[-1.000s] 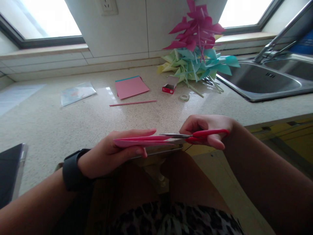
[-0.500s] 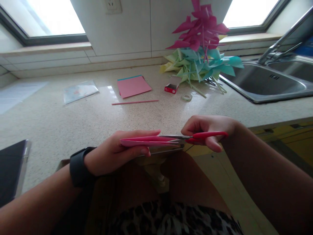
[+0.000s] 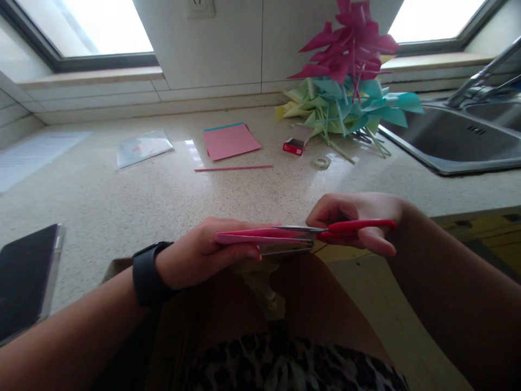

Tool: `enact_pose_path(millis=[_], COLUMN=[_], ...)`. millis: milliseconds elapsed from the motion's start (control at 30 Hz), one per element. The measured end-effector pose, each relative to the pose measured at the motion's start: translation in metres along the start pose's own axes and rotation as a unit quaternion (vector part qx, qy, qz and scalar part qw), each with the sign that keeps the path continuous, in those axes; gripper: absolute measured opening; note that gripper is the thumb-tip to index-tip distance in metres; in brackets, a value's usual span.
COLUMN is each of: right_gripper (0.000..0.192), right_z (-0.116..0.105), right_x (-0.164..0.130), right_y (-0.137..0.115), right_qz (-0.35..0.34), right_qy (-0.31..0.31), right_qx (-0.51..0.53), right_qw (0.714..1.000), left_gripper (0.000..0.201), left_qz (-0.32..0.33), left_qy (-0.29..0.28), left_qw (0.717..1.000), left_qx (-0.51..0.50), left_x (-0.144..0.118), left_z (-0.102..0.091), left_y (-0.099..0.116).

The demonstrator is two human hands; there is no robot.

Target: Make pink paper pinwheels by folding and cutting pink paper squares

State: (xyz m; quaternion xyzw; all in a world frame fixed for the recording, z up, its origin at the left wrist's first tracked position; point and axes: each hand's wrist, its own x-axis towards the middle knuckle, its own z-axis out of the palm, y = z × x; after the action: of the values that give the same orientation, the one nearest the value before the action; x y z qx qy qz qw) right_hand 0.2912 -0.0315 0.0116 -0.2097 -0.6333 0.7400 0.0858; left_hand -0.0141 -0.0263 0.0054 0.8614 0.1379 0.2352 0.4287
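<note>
1. Pink folded paper (image 3: pixel 254 237): thin sheet seen edge-on, folded flat into layers, lying level and long from 9 o'clock to 3 o'clock. Pinched between thumb below and fingers above of the left hand (image 3: pixel 203 252), just past the near bench edge, above the lap. Its 3 o'clock end meets the scissor blades.

2. Scissors (image 3: pixel 325 232): red plastic handles, grey metal blades. Lying level, tips pointing to 9 o'clock, handles at 3 o'clock inside the right hand (image 3: pixel 358 220). Blades nearly closed, set into the paper's 3 o'clock end; how deep they reach cannot be told.
</note>
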Motion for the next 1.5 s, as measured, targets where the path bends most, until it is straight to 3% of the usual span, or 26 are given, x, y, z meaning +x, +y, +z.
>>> enact_pose_path(millis=[500, 667, 967, 1100, 1300, 1500], right_gripper=[0.063, 0.066, 0.066, 0.065, 0.066, 0.066], right_z=[-0.006, -0.006, 0.002, 0.004, 0.002, 0.005], right_x=[-0.002, 0.001, 0.009, 0.015, 0.020, 0.018], right_y=[0.006, 0.010, -0.014, -0.013, -0.002, -0.013], right_qz=[0.029, -0.006, 0.023, 0.011, -0.012, 0.005], right_qy=[0.014, 0.014, -0.017, -0.015, -0.019, -0.025], right_qx=[-0.017, -0.027, -0.052, -0.036, -0.001, -0.049], right_qw=[0.999, 1.000, 0.998, 0.999, 1.000, 0.998], left_gripper=[0.013, 0.015, 0.014, 0.014, 0.029, 0.039], left_qz=[-0.022, -0.014, 0.010, 0.004, 0.021, 0.021], left_qy=[0.005, -0.004, -0.007, -0.009, -0.014, -0.017], left_qw=[1.000, 1.000, 1.000, 1.000, 1.000, 0.999], left_qx=[0.018, 0.014, 0.023, 0.026, 0.016, 0.020], left_x=[0.000, 0.001, 0.000, 0.002, 0.000, 0.001], left_z=[0.000, 0.000, 0.000, 0.000, 0.001, 0.001], left_y=[0.002, 0.000, 0.001, 0.001, 0.000, 0.000])
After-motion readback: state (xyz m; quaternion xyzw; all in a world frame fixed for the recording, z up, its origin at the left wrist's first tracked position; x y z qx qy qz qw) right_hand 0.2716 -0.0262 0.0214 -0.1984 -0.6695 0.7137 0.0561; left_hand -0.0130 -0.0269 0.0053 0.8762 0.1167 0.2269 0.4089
